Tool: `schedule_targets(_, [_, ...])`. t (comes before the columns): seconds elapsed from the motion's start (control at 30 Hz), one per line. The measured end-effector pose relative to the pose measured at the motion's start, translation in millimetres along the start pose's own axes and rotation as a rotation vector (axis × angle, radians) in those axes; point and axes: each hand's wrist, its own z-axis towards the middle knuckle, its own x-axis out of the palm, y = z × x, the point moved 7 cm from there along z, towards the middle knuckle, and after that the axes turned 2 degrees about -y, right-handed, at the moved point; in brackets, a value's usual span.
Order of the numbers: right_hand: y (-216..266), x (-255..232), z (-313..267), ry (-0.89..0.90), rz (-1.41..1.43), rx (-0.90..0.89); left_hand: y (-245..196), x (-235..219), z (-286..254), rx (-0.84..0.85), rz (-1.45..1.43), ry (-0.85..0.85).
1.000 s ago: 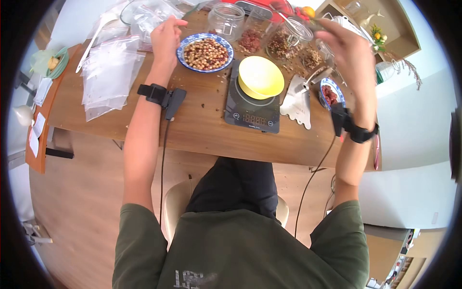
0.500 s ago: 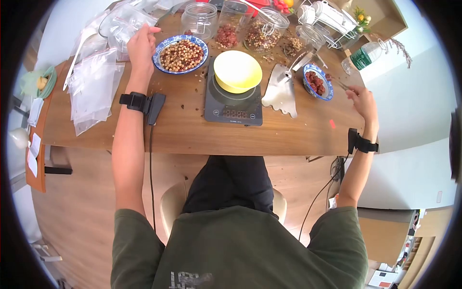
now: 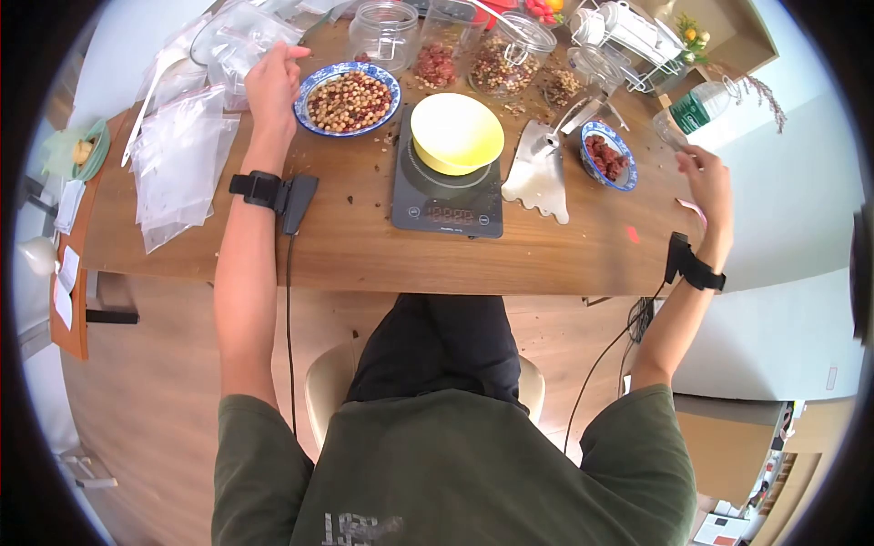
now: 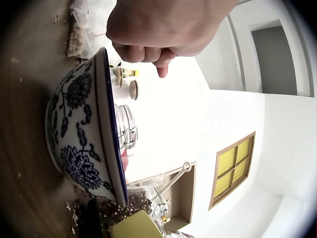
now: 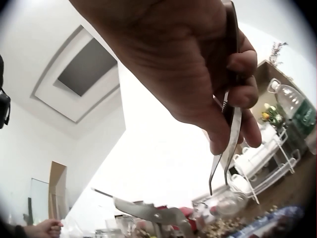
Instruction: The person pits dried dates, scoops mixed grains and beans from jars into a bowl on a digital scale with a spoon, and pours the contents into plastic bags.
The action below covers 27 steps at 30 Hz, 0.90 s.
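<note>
My right hand (image 3: 708, 187) is over the table's right end, pinching metal tweezers (image 5: 234, 134). In the right wrist view their tips stand apart with nothing between them. To the hand's left is a small blue-and-white bowl (image 3: 592, 164) of dark red pieces. My left hand (image 3: 272, 91) has its fingers curled, one digit sticking out, and I see nothing in it. Right beside it stands a larger patterned bowl (image 4: 79, 124), filled with mixed beans (image 3: 349, 102). A yellow bowl (image 3: 455, 136) sits on a black kitchen scale (image 3: 446, 202) between the hands.
Clear plastic bags (image 3: 182, 168) lie at left beside a white spoon (image 3: 155, 82). Glass jars (image 3: 381, 41) line the back. A metal plate with a wavy edge (image 3: 535, 177) is right of the scale. A bottle (image 3: 696, 109) and a white rack (image 3: 628, 36) stand at back right.
My right hand swept from above the jars out to the table's right end, then shifted slightly further right. The head view has turned a little. The left hand stays beside the bean bowl.
</note>
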Motion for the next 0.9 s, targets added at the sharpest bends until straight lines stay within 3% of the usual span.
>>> schedule_targets(0.07, [32.6,-30.4,-7.1,-0.211,0.089,-0.196,0.3,-0.2,0.6,0.011,-0.005,0.001])
schedule_targets(0.17, [102.1,-49.3,-29.4,-0.262,0.166,-0.296,0.2,-0.2,0.5,0.027,-0.012,0.018])
schedule_targets(0.2, [119.8,-46.3,-32.8,-0.26,0.175,-0.3,0.2,0.7,0.6,0.032,-0.021,0.031])
schedule_targets(0.27, [170.8,-34.4,-43.5,-0.149,0.272,-0.545,0.4,0.5,0.6,0.039,-0.024,0.031])
schedule_targets(0.33, [224.6,-21.4,-61.4,-0.195,0.155,-0.77,-0.6,1.4,-0.4,0.051,-0.013,0.028])
schedule_targets(0.47, [284.5,29.3,-56.4,-0.147,0.074,-0.923,-1.1,0.7,-1.1,0.032,-0.016,0.022])
schedule_targets(0.8, [346.7,119.3,-41.5,0.193,-0.176,-0.927,-5.2,-1.6,-0.2,0.042,-0.038,0.0])
schedule_targets(0.9, [352.9,124.9,-40.1,0.194,-0.147,-0.916,-5.5,-1.0,-0.7,0.04,-0.04,-0.001])
